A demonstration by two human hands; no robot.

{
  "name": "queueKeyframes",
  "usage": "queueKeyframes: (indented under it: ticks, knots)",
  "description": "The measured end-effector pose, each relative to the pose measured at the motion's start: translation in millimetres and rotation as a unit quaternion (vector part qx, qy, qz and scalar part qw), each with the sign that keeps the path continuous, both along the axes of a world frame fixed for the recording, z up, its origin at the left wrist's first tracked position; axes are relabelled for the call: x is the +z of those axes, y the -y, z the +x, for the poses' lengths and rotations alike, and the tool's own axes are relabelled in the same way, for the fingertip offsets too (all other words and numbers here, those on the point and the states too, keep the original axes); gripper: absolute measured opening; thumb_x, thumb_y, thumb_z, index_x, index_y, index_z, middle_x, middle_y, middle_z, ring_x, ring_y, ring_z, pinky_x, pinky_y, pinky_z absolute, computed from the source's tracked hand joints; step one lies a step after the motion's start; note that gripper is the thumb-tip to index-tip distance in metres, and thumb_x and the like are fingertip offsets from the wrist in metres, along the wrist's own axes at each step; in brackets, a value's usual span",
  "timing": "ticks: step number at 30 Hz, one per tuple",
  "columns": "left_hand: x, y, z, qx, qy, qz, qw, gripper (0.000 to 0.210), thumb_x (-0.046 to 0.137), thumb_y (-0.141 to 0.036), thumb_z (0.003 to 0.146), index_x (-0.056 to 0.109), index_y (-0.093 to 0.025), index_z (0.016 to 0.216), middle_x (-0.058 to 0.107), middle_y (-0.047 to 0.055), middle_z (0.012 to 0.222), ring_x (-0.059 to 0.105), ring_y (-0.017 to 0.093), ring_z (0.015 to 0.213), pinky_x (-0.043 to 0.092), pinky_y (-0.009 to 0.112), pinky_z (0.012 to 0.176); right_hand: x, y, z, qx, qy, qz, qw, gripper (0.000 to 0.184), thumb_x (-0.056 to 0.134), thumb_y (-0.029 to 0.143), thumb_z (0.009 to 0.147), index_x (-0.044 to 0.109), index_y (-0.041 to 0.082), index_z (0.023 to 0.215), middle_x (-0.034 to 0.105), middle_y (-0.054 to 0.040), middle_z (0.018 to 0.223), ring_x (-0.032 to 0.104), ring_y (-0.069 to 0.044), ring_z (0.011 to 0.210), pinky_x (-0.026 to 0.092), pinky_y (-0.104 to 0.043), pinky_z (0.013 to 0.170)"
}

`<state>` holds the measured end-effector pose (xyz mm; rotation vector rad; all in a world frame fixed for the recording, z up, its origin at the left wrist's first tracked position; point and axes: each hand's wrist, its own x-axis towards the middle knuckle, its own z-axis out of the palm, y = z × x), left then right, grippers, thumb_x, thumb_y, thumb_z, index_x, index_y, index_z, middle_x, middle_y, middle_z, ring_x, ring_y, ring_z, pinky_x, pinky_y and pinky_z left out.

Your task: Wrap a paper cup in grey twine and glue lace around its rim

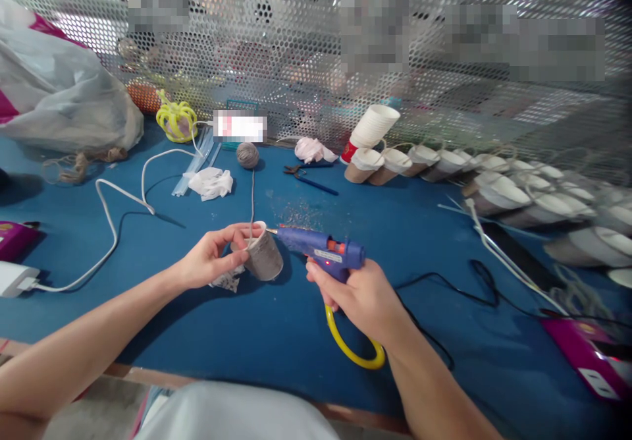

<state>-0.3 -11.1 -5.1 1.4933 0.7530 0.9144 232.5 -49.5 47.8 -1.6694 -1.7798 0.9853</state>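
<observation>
My left hand pinches the rim of a tilted paper cup wrapped in grey-brown yarn. A strand of yarn runs from a grey yarn ball to the cup's rim, by my left fingers. In my right hand is a blue hot glue gun, its red light lit. Its nozzle is at the cup's rim; whether they touch I cannot tell. A yellow curved loop hangs below my right hand. Crumpled patterned paper lies beside the cup, partly under my left hand.
Several yarn-wrapped cups line the back right, by stacked white cups. Pliers, white tissue and clear glue sticks lie behind. A white cable crosses the left; a black cord and purple box sit right.
</observation>
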Motion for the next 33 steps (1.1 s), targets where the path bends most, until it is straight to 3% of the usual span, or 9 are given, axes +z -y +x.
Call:
queueKeyframes:
  ticks: [8, 16, 22, 25, 29, 33]
  knots:
    - [0.5, -0.6, 0.2, -0.003, 0.003, -0.001, 1.000, 0.018, 0.058, -0.029, 0.082, 0.052, -0.017, 0.070, 0.056, 0.013, 0.126, 0.041, 0.027, 0.128, 0.028, 0.047, 0.108, -0.9, -2.3, 0.2, -0.015, 0.004, -0.006, 1.000, 0.031, 0.050, 0.039, 0.077, 0.049, 0.020, 0.052, 0.052, 0.0001, 0.040, 0.055, -0.014, 0.040, 0.048, -0.026, 0.047]
    - [0.3, 0.0, 0.1, -0.001, -0.003, 0.006, 1.000, 0.019, 0.058, -0.030, 0.082, 0.053, -0.016, 0.070, 0.056, 0.015, 0.126, 0.041, 0.028, 0.128, 0.029, 0.047, 0.107, 0.6, 2.1, 1.1, 0.004, -0.039, -0.031, 0.999, 0.031, 0.053, 0.038, 0.077, 0.050, 0.021, 0.051, 0.046, 0.0023, 0.037, 0.056, -0.015, 0.042, 0.045, -0.025, 0.043]
    - [-2.0, -1.2, -0.1, 0.002, 0.008, 0.003, 1.000, 0.018, 0.058, -0.028, 0.082, 0.053, -0.016, 0.070, 0.057, 0.014, 0.125, 0.041, 0.027, 0.128, 0.028, 0.047, 0.107, -5.1, -5.1, 9.9, 0.007, -0.138, -0.028, 0.990, 0.028, 0.057, 0.043, 0.077, 0.062, 0.016, 0.072, 0.049, 0.0045, 0.039, 0.045, -0.010, 0.036, 0.043, -0.024, 0.043]
    - [-3.3, -1.6, -0.7, 0.005, 0.009, 0.007, 1.000, 0.019, 0.059, -0.030, 0.081, 0.054, -0.016, 0.070, 0.058, 0.014, 0.123, 0.041, 0.028, 0.127, 0.029, 0.048, 0.106, -9.9, -18.1, 19.7, -0.052, -0.167, -0.004, 0.984, 0.030, 0.061, 0.045, 0.073, 0.063, 0.015, 0.076, 0.054, 0.0030, 0.045, 0.050, -0.011, 0.041, 0.044, -0.025, 0.046]
    - [-5.5, -1.4, -1.2, -0.001, 0.011, 0.015, 1.000, 0.018, 0.058, -0.029, 0.081, 0.052, -0.016, 0.070, 0.057, 0.014, 0.124, 0.041, 0.027, 0.128, 0.029, 0.046, 0.106, -22.0, -41.7, 36.4, -0.181, -0.043, 0.074, 0.980, 0.029, 0.066, 0.043, 0.068, 0.063, 0.016, 0.078, 0.067, -0.0044, 0.072, 0.060, -0.016, 0.062, 0.046, -0.026, 0.056]
    - [-7.8, -0.5, -1.2, -0.003, 0.010, 0.035, 0.999, 0.016, 0.057, -0.027, 0.082, 0.051, -0.015, 0.072, 0.057, 0.017, 0.124, 0.041, 0.027, 0.127, 0.030, 0.044, 0.104, -36.7, -62.6, 45.6, -0.193, -0.005, 0.039, 0.980, 0.025, 0.059, 0.040, 0.074, 0.058, 0.016, 0.070, 0.058, -0.0015, 0.052, 0.055, -0.014, 0.047, 0.044, -0.026, 0.046]
